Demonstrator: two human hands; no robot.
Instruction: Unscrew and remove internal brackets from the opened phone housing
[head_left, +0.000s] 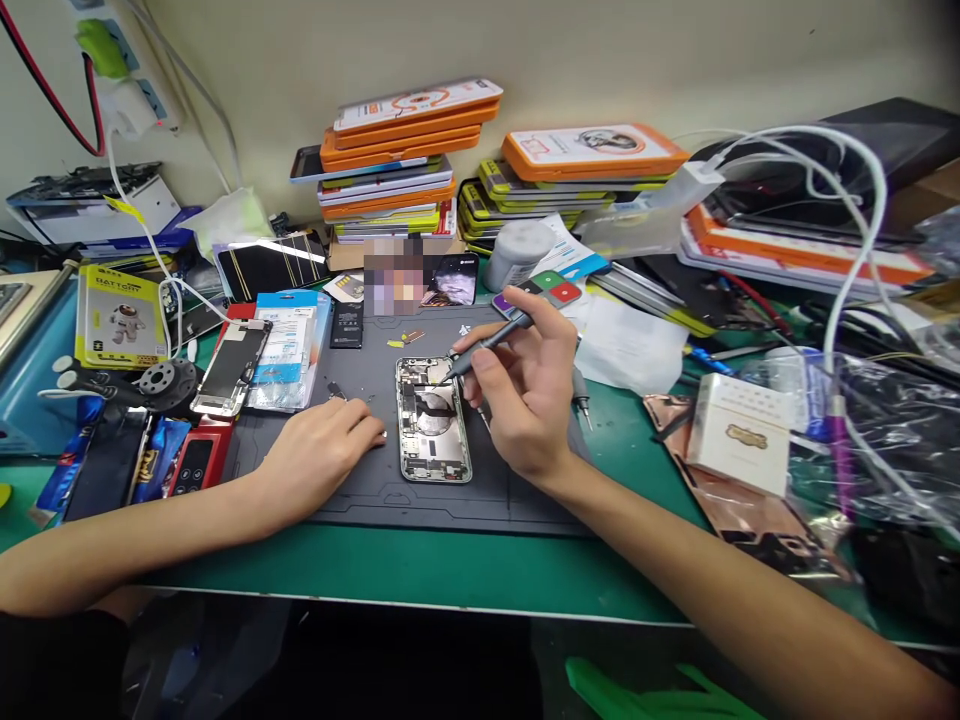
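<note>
An opened smartphone (pixel 433 425) lies on the dark grey work mat (pixel 360 508), its circuit boards and metal inside showing. My right hand (pixel 525 400) grips a slim dark screwdriver (pixel 491 342), tilted so that its tip meets the upper part of the phone. Resting on the mat just left of the phone is my left hand (pixel 326 448), fingers curled together; whatever they may pinch is too small to make out. Tiny dark parts (pixel 337 390) lie above that hand. Farther back are a black phone battery (pixel 347 323) and some small gold-coloured strips (pixel 411 337).
A detached phone screen (pixel 232 370) lies on packets at left, near a red device (pixel 201 458). Orange and yellow boxes (pixel 397 150) are stacked against the wall. At right sit a white box (pixel 739 435), plastic bags and a looping white cable (pixel 855 260).
</note>
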